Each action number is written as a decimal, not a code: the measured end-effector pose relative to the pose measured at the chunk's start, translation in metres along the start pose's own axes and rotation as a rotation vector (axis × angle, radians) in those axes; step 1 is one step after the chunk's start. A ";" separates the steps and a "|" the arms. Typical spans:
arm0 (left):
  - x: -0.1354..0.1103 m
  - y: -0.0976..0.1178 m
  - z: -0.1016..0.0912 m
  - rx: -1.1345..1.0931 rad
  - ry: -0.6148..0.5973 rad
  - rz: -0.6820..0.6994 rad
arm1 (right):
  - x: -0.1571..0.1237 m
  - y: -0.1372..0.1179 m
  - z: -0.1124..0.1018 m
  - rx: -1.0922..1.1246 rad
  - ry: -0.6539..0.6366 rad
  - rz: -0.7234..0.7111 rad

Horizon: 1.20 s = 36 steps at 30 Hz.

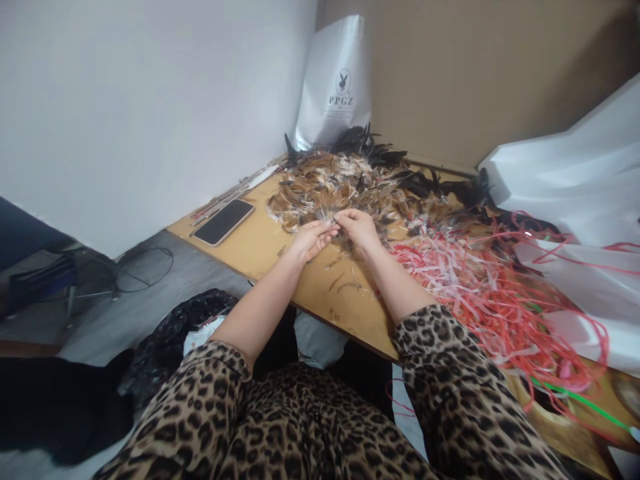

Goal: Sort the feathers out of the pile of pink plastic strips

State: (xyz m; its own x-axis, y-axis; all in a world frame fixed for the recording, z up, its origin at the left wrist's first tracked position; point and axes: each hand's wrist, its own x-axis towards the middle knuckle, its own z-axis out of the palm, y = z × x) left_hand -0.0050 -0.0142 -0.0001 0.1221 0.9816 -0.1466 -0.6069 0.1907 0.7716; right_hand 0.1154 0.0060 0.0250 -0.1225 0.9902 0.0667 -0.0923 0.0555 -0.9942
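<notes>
At the near edge of a heap of brown and black feathers [325, 177], my two hands meet with their fingertips almost touching. My left hand [314, 239] is closed in a pinch, palm partly up, on a small brown feather [330, 205] whose fibres fan out above the fingers. My right hand [359, 228] comes in from the other side, thumb and forefinger pinched at the base of the same feather. Exactly how the fingers share it is too small to make out. A few loose feathers [347, 287] lie on the wooden table [273, 233] below.
A phone [224, 221] lies left of the feathers. At the back stands a white bag [335, 87] with a rabbit logo. Tangled red and pink ribbons [490, 293] cover the right side beside white bags [565, 173]. A black plastic bag [185, 327] sits below the left edge.
</notes>
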 end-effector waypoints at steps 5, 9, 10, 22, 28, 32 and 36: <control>0.000 0.001 0.002 -0.015 0.013 -0.014 | 0.001 0.002 0.002 -0.052 0.018 -0.066; 0.000 0.000 0.002 -0.002 0.036 -0.012 | 0.001 0.003 0.003 -0.059 0.013 -0.088; 0.001 -0.001 0.002 0.008 0.039 -0.001 | 0.001 0.003 0.003 -0.059 0.007 -0.092; 0.004 -0.005 0.003 0.355 0.210 0.319 | 0.004 -0.005 -0.010 -0.540 -0.099 -0.151; 0.004 -0.005 0.003 0.414 0.232 0.316 | 0.002 -0.009 -0.011 -0.658 -0.111 -0.191; 0.005 -0.005 0.003 0.362 0.230 0.280 | 0.004 -0.007 -0.012 -0.667 -0.107 -0.206; 0.005 -0.005 0.001 0.288 0.210 0.238 | 0.005 -0.006 -0.013 -0.533 -0.145 -0.172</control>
State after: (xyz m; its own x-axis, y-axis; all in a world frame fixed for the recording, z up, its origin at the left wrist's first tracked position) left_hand -0.0004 -0.0100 -0.0035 -0.1754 0.9836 -0.0431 -0.3511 -0.0216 0.9361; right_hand 0.1278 0.0126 0.0302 -0.2871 0.9357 0.2052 0.3830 0.3085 -0.8707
